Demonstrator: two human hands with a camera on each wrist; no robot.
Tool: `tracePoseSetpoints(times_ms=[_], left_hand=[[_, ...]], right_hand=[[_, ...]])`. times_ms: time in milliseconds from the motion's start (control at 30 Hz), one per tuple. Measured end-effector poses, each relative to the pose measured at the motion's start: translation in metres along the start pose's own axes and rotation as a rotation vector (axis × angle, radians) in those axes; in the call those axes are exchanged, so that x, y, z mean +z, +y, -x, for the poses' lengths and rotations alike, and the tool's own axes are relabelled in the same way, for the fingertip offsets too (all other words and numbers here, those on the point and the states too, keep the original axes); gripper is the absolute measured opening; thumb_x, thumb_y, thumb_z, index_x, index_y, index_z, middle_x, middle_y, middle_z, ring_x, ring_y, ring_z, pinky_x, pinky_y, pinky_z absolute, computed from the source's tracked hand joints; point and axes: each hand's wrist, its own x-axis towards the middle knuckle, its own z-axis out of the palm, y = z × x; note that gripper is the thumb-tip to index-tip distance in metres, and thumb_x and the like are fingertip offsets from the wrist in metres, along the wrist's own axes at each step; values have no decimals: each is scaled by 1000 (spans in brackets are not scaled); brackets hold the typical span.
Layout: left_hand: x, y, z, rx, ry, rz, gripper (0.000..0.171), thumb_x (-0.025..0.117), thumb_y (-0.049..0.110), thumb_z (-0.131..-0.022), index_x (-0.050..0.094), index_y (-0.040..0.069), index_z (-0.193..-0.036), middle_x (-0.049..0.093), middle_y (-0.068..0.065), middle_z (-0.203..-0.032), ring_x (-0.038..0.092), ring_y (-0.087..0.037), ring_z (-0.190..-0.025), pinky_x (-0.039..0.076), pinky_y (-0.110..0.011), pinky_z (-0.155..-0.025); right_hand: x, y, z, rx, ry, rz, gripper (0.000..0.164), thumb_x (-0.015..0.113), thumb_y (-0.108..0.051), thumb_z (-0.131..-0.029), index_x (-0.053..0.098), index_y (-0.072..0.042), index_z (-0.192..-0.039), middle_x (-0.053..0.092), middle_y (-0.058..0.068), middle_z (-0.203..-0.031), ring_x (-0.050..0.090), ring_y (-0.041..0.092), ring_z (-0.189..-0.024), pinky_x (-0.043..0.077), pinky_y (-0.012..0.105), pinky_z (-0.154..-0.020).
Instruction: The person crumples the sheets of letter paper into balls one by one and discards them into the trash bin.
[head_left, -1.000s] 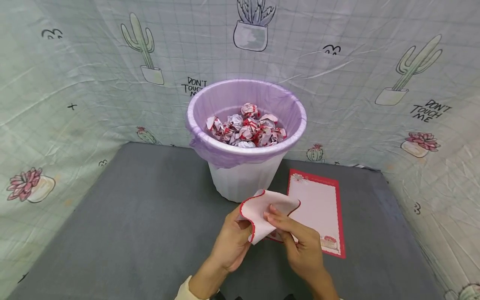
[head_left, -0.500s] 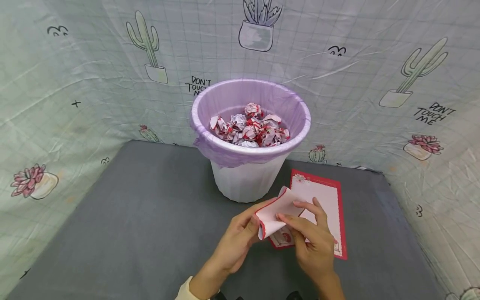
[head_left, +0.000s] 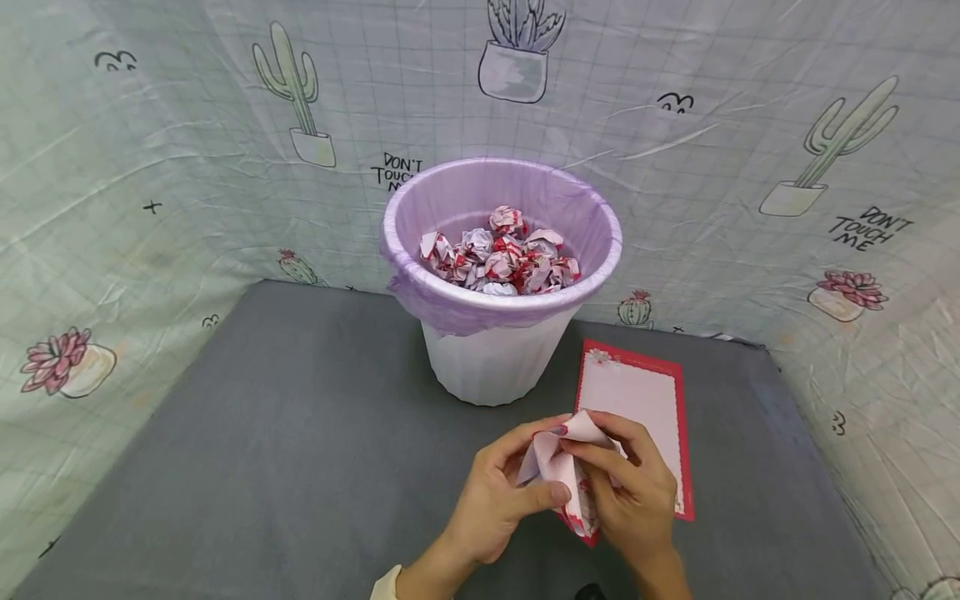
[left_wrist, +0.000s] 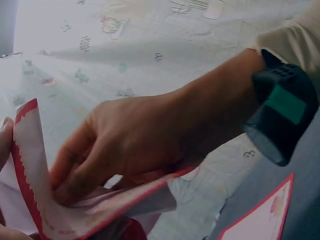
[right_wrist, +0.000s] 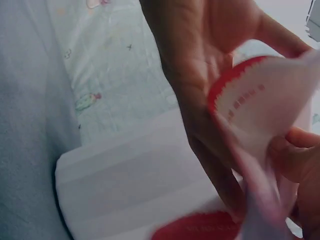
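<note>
Between my two hands is a sheet of red-bordered paper (head_left: 553, 460), bent and partly crumpled, in front of the bin. My left hand (head_left: 491, 492) holds its left side, the thumb pressed on the near face. On the other side my right hand (head_left: 637, 492) grips it, fingertips pushed into the fold. The left wrist view shows the right hand (left_wrist: 135, 135) reaching into the creased paper (left_wrist: 30, 165). In the right wrist view, the left hand (right_wrist: 200, 85) curls behind the paper (right_wrist: 265, 100); part of its fingers is hidden.
A white bin (head_left: 487, 358) with a purple liner (head_left: 435, 292) stands behind my hands, holding several crumpled paper balls (head_left: 506, 262). A flat red-bordered sheet (head_left: 637, 392) lies right of it on the grey table (head_left: 300, 450). Patterned cloth (head_left: 337, 100) hangs behind and at both sides.
The paper has gone from a smooth curve to a creased, folded bundle. Both hands have closed in around it and shifted slightly right and nearer. The bin and flat sheet stay put.
</note>
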Motion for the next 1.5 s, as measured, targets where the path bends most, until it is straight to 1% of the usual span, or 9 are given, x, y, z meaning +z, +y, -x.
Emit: tracePoseSetpoints(times_ms=[100, 200, 333, 467, 633, 867, 1033, 1267, 1500], left_hand=[[3, -6, 1, 90, 14, -82, 58, 74, 3, -83, 49, -7, -134, 53, -17, -132, 53, -21, -115, 47, -32, -93], [3, -8, 0, 158, 77, -191, 58, 75, 3, -80, 51, -7, -132, 55, -17, -129, 55, -21, -111, 49, -31, -90], [-3, -3, -2, 208, 205, -236, 53, 74, 0, -80, 54, -8, -128, 58, -19, -125, 57, -23, -109, 50, -31, -89], [-11, 3, -5, 258, 339, -203, 45, 73, -2, -80, 63, 0, -123, 61, -16, -122, 58, -24, -109, 49, -32, -90], [-22, 10, -9, 391, 400, -241, 39, 69, -4, -83, 65, 3, -121, 64, -12, -116, 58, -21, -103, 50, -28, -86], [-27, 13, -13, 601, 317, -735, 38, 68, 3, -87, 62, -2, -124, 61, -18, -121, 57, -28, -107, 48, -31, -91], [-28, 12, -16, 728, 214, -960, 36, 64, -3, -89, 61, -1, -125, 57, -25, -125, 57, -33, -113, 46, -35, -95], [-23, 4, -17, 662, 49, -1073, 36, 52, 6, -99, 54, 1, -134, 46, -25, -138, 51, -34, -121, 44, -37, -97], [-22, 3, -14, 543, -44, -1163, 55, 54, 36, -94, 47, 10, -141, 35, -23, -147, 47, -32, -125, 44, -36, -97]], right_hand=[[2, -2, 1, -26, 62, -25, 14, 72, -8, -87, 74, 4, -78, 63, 27, -89, 65, 22, -86, 50, 21, -84], [2, -6, 0, 12, 54, -216, 17, 70, 1, -85, 63, 16, -87, 65, 30, -97, 67, 26, -93, 50, 22, -83], [0, -16, -2, 151, -110, -462, 29, 64, 4, -88, 48, 23, -104, 57, 31, -121, 56, 31, -117, 45, 26, -94], [0, -25, -4, 186, -293, -402, 44, 67, -9, -90, 50, 18, -120, 48, 29, -134, 46, 28, -128, 39, 26, -100], [9, -26, 3, 120, -273, -245, 53, 74, -17, -86, 54, 17, -121, 60, 21, -122, 60, 15, -107, 48, 21, -87], [15, -24, 10, 88, -124, -203, 48, 74, -11, -84, 56, 21, -114, 65, 21, -114, 62, 17, -105, 51, 24, -78], [13, -27, 4, 110, -109, -303, 49, 75, -5, -82, 53, 25, -113, 63, 23, -115, 61, 21, -106, 50, 26, -80], [4, -18, 7, 176, -85, -531, 45, 74, 4, -79, 53, 27, -111, 62, 25, -116, 64, 23, -104, 51, 28, -83], [-3, -6, 22, 359, -56, -327, 44, 71, -8, -83, 54, 16, -117, 63, 13, -118, 62, 14, -99, 52, 19, -77]])
